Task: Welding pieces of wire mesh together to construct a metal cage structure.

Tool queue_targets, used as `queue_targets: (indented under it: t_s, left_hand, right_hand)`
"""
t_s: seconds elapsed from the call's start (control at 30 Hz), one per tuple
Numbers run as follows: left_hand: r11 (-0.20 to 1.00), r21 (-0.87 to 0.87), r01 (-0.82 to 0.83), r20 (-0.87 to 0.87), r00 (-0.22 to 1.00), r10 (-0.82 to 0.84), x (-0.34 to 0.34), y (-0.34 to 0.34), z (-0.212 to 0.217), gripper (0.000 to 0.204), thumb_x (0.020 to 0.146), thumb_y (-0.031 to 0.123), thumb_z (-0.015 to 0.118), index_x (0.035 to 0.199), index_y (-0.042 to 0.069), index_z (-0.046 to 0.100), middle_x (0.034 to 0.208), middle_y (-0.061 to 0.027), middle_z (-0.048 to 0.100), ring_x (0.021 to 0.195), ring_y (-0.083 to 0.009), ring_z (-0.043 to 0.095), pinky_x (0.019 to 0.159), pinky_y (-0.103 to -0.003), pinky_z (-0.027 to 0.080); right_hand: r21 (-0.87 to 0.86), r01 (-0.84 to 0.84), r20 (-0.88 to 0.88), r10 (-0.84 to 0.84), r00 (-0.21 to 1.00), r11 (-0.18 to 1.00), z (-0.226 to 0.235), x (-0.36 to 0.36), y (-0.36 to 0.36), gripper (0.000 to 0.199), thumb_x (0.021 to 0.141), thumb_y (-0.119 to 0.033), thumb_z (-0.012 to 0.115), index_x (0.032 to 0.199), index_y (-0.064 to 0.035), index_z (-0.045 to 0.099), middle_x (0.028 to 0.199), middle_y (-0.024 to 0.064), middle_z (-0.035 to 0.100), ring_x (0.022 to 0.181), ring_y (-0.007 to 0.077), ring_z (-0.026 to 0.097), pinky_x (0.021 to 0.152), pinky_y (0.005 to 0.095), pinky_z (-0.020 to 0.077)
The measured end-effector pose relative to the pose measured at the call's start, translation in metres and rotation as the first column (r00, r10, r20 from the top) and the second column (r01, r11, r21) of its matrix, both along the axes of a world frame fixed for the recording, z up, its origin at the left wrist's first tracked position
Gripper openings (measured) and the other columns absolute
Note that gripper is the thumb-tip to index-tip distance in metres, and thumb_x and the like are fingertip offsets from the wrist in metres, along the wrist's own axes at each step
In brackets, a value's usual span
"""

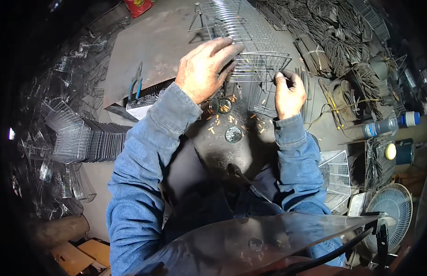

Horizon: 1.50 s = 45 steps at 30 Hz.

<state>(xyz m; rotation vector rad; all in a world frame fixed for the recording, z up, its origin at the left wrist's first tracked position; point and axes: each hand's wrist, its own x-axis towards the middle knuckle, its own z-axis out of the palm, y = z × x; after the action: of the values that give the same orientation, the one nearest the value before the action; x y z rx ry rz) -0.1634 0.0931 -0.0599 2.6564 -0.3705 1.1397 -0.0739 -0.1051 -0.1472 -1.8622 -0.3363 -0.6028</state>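
A long wire mesh cage (257, 34) lies ahead of me, running away toward the far edge. My left hand (202, 69) is at its near left side, fingers curled over the wires; the fingertips are partly hidden. At the near right corner, my right hand (289, 94) pinches the cage's frame wire between thumb and fingers. Left of my left hand, pliers with blue handles (139, 87) rest at the edge of a metal sheet (144, 46). Beside them stands a white box (137, 112) holding small metal wire pieces.
Small orange-tan stubs (216, 123) are scattered on the floor around a round tin (233, 135). Nested wire baskets (94, 142) stand left. Bundled wire rods (310, 23) lie far right. A fan (390, 207), a plastic bottle (379, 129) and a white wire basket (337, 175) are right. A transparent visor (250, 244) crosses the lower view.
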Motion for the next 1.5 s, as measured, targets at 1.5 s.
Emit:
queue_targets:
  t_s: [1.5]
  left_hand:
    - [0.908,0.377,-0.183,-0.340,0.885,0.319,0.036,-0.013,0.004,0.068,0.077,0.054,0.058,0.134,0.021,0.039,0.138,-0.0006,0.039,0.128,-0.0322,0.035,0.084,-0.056,0.045]
  right_hand:
    - [0.132,-0.294,-0.141,0.312,0.940,0.947,-0.007,-0.013,0.006,0.021,0.078,-0.011,0.066,0.096,-0.0004,0.061,0.081,0.0150,0.065,0.069,0.0192,0.064,0.063,0.0295,0.0505]
